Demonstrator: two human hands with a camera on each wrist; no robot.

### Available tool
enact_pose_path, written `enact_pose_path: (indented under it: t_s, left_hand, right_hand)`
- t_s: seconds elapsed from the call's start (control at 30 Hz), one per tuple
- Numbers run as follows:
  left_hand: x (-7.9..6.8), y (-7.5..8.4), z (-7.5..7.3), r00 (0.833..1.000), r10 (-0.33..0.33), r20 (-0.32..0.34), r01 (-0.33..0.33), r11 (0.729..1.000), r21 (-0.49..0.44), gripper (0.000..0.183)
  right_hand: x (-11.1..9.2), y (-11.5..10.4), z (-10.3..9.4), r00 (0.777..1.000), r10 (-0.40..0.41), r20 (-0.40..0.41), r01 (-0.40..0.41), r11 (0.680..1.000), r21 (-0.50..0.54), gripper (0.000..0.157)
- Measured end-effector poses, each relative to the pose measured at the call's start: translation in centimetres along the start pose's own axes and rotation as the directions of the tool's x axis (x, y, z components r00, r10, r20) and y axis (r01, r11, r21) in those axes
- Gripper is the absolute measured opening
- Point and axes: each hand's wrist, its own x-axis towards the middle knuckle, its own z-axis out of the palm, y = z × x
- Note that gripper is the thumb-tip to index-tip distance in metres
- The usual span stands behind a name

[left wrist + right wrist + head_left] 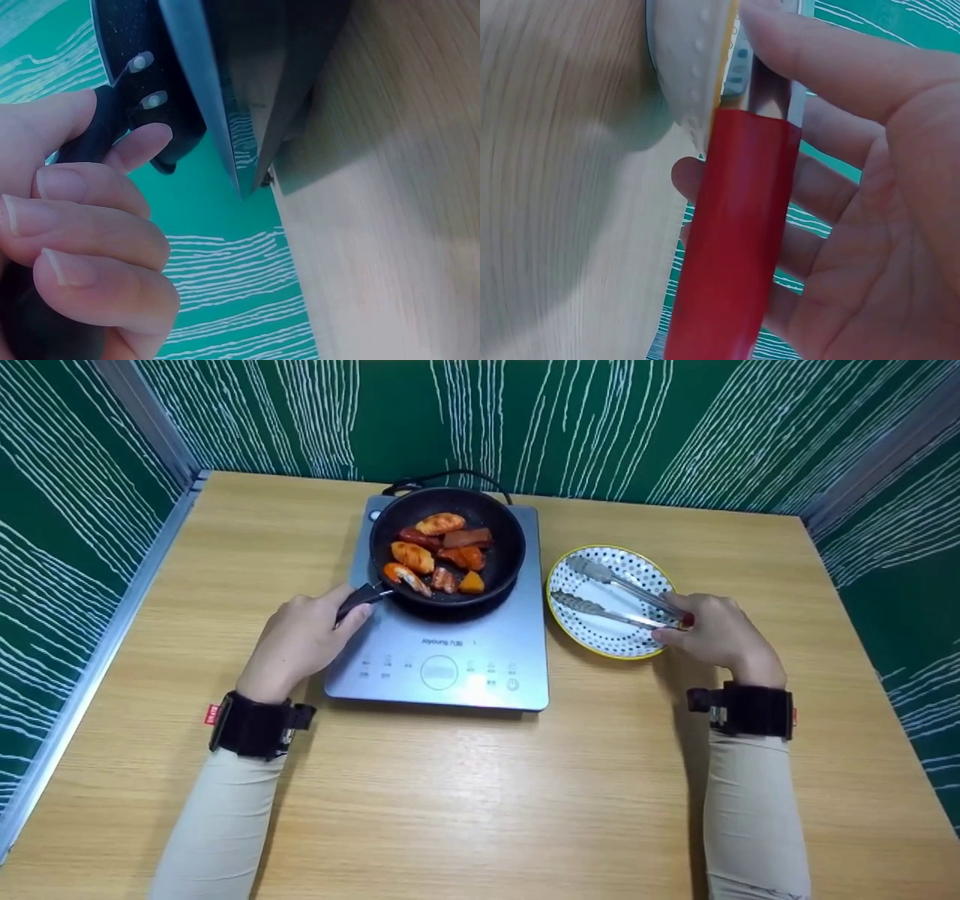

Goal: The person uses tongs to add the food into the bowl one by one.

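Observation:
My left hand point(304, 637) grips the black handle point(364, 598) of a frying pan point(450, 598); the left wrist view shows its fingers curled round that handle. Several browned and orange food pieces point(412, 556) lie in the pan, which sits on an induction cooker point(390, 637). My right hand point(720, 631) holds metal tongs point(634, 589) near their red end point(731, 240), thumb on one side and fingers on the other. The tongs' arms are spread over a dotted plate point(592, 645) with a yellow rim. Whether the tips touch the plate I cannot tell.
The cooker's control panel point(439, 673) faces me. Behind the pan a black cord point(472, 474) loops along the table's back edge. Green panels point(405, 420) with white streaks enclose the wooden table point(480, 802) at the back and both sides.

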Motion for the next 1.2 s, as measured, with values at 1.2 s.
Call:
enact_pose_path:
  t_s: [1.2]
  left_hand:
    - [-1.8, -3.5, -3.0, 1.0, -0.009, -0.025, 0.007, 0.997, -0.079, 0.069]
  right_hand:
    - [-5.2, -3.2, -0.4, 0.895, -0.208, -0.395, 0.186, 0.978, -0.094, 0.075]
